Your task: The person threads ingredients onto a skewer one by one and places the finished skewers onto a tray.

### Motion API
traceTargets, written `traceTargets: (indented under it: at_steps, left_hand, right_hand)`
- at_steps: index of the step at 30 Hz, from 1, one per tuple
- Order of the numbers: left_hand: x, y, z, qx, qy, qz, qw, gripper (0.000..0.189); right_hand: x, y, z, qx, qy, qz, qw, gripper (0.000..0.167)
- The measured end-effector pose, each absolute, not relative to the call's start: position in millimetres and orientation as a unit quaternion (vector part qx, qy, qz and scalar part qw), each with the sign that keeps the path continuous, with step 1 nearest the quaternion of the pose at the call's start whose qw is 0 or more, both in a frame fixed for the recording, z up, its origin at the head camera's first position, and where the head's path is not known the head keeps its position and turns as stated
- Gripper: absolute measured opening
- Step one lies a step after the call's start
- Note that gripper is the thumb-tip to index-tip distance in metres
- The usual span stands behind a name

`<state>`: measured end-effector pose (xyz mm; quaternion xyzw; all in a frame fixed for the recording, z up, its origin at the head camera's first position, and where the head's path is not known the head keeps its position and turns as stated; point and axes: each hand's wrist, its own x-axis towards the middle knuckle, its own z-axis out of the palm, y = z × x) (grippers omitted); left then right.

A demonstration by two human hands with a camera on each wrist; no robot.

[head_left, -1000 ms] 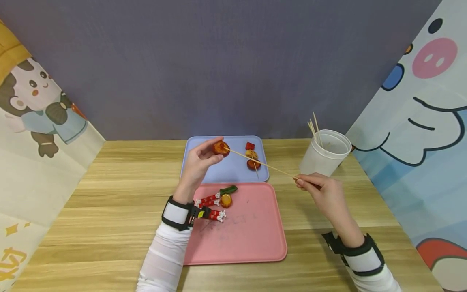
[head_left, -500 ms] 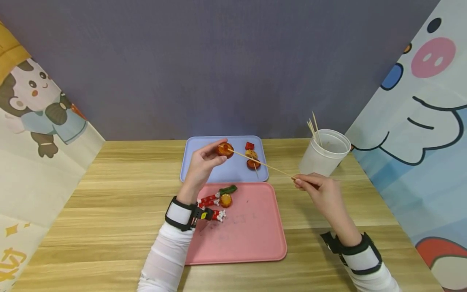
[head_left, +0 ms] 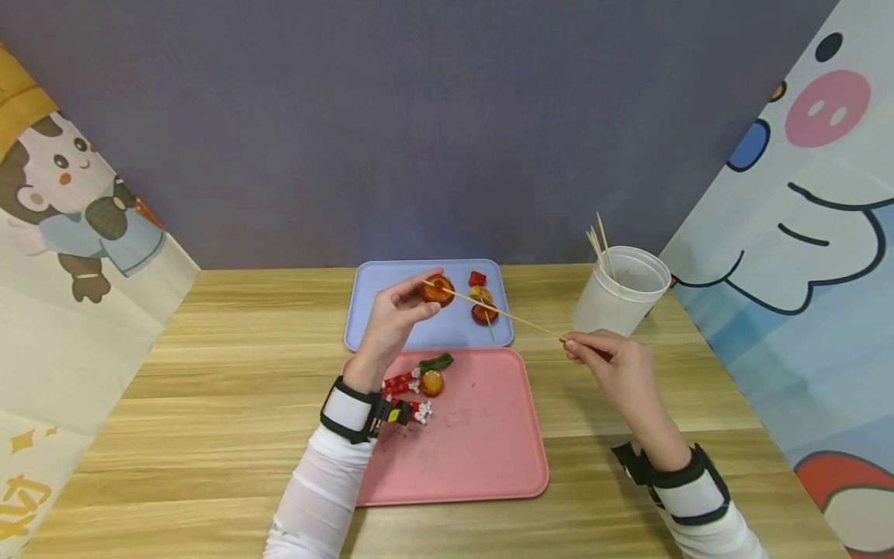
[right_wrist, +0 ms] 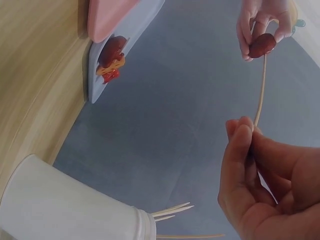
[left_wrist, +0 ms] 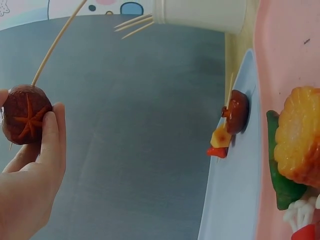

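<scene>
My left hand point(head_left: 389, 322) holds a brown shiitake mushroom point(left_wrist: 27, 114) with a star cut in its cap, between thumb and fingers, above the blue tray point(head_left: 447, 335). A bamboo skewer point(head_left: 503, 312) runs through the mushroom; its tip shows past the far side in the left wrist view. At the skewer's other end, my right hand point(head_left: 618, 361) pinches it between thumb and fingers. On the blue tray lies another skewer bearing a mushroom point(head_left: 485, 313), a yellow piece point(head_left: 480, 294) and a red piece point(head_left: 477, 278).
The pink tray point(head_left: 475, 458) in front carries a corn piece point(head_left: 431, 383), a green piece point(head_left: 436, 362) and red rolls point(head_left: 401, 380) with white tips, partly behind the left wrist. A white bucket point(head_left: 615, 299) with several skewers stands at the right, near the back wall point(head_left: 447, 140).
My left hand has moved a little to the right with the mushroom, along the skewer. More of the skewer's tip now shows past the mushroom. The right hand has hardly moved.
</scene>
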<state>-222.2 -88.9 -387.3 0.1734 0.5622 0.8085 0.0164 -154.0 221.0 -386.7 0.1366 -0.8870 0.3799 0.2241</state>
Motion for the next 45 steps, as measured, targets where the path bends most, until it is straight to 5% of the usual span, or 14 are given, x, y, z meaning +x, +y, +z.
traceTargets:
  at_steps: [11, 45]
  left_hand:
    - [-214.1, -59.2, -392.5, 0.212, 0.616, 0.753, 0.096, 0.050]
    - [-208.4, -46.6, -399.4, 0.240, 0.640, 0.724, 0.094, 0.052]
  right_hand:
    - [-151.0, 208.5, -386.8, 0.156, -0.862, 0.456, 0.156, 0.012]
    - [-147.5, 204.8, -388.8, 0.149, -0.882, 0.414, 0.169, 0.010]
